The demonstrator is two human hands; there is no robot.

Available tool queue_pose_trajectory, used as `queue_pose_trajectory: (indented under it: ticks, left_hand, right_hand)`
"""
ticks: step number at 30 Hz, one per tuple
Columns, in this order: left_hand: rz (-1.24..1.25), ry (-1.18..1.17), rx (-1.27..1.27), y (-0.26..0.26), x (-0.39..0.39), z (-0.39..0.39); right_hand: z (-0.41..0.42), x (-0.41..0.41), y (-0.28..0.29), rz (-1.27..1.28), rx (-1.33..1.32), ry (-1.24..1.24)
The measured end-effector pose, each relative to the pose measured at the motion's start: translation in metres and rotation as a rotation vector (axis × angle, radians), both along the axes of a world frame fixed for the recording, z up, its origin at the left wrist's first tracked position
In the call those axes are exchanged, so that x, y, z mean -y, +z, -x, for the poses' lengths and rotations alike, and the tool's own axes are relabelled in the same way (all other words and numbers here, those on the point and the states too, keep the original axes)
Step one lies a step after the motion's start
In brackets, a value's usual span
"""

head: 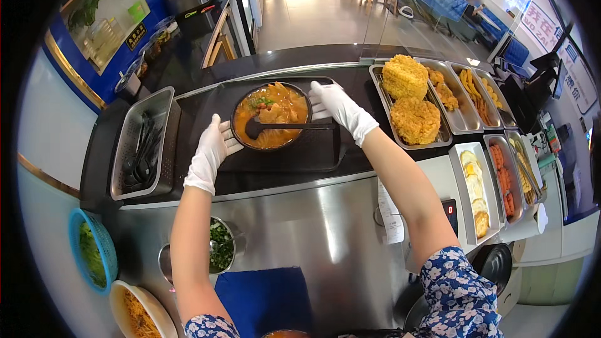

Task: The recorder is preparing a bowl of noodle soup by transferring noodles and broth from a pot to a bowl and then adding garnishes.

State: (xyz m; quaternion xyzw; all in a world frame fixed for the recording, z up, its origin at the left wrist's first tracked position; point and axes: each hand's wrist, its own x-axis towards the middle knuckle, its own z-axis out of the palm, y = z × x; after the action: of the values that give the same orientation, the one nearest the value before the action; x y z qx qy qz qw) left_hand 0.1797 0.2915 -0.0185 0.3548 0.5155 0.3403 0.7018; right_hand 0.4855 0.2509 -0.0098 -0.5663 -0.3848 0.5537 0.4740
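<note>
A round black bowl of orange-red noodle soup (274,143) is over a black serving tray (281,162) on the counter. Chopped greens and peanuts top the soup, and a black ladle-shaped spoon (296,126) lies across it with its handle to the right. My gloved left hand (213,145) cups the bowl's lower left side, its fingers partly beneath the rim and its thumb raised. On the right side, my gloved right hand (338,103) holds the bowl's edge. Whether the bowl's base touches the tray is hidden.
A perforated steel bin (167,150) of black spoons stands left. Fried cutlets (415,119) and other food trays are right. Nearer are a steel pot of chopped greens (220,244), a blue cloth (265,298), a blue basket (105,244) and a paper receipt (389,216). A glass panel (375,23) rises behind.
</note>
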Motion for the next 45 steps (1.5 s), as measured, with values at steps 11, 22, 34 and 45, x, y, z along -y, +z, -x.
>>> queue_pose_trajectory:
  ticks: [11, 22, 34, 45]
  left_hand:
    - [-0.954, -0.361, -1.186, -0.029, 0.068, 0.008]
    - [-1.137, -0.237, -1.285, -0.048, 0.051, -0.002]
    - [-1.158, -0.193, -1.291, -0.049, 0.041, -0.007]
    - [-1.101, -0.176, -1.325, -0.045, 0.040, -0.025]
  right_hand:
    - [-0.027, 0.118, -0.018, 0.003, 1.265, -0.106]
    - [-0.033, 0.065, -0.051, 0.238, 0.712, -0.139]
    - [-0.027, 0.037, -0.045, 0.179, 0.820, -0.278]
    - [-0.028, 0.026, -0.049, 0.179, 0.905, -0.350]
